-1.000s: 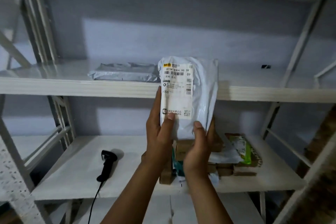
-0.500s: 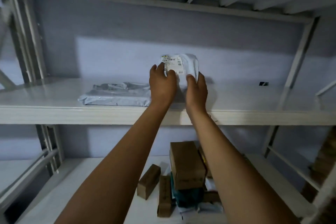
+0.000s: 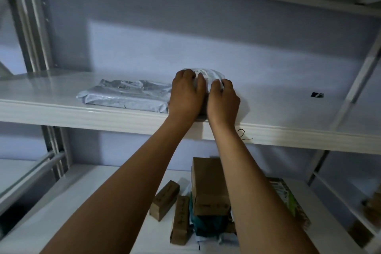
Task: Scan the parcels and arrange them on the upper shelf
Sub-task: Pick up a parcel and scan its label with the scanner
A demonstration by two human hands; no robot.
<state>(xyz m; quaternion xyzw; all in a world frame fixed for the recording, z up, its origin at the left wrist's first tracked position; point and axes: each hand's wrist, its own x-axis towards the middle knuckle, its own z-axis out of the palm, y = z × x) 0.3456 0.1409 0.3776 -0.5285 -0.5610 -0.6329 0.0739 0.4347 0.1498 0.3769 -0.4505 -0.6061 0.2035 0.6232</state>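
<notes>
1. Right, both arms are reaching up to the upper shelf [image 3: 61, 113], and the white poly mailer [image 3: 212, 74] is sitting between the hands, its printed label just peeking out above the knuckles.
2. The left hand [image 3: 186, 90] is curling its fingers over the parcel's top and left side, while the right hand [image 3: 223, 99] is gripping the right edge with bent fingers. Both are clamped on the mailer.
3. The parcel is lying toward the middle of the shelf, just right of a grey poly mailer [image 3: 125, 95] that is resting flat. The left hand is hiding the gap, so I cannot tell whether the two bags are touching. The underside is hidden too, though it looks to be down on the board.
4. By my reading, this is the placing half of the job for this parcel, and it is nearly home.
5. Next up, the move is calling for both hands to open and draw back without dragging the slippery bag toward the front edge.
6. After that, it is down to the lower shelf [image 3: 92, 202], where cardboard boxes [image 3: 208, 185] and a green-printed packet [image 3: 288, 196] are waiting in a heap. No scanner is showing in this view, so it needs finding first.
</notes>
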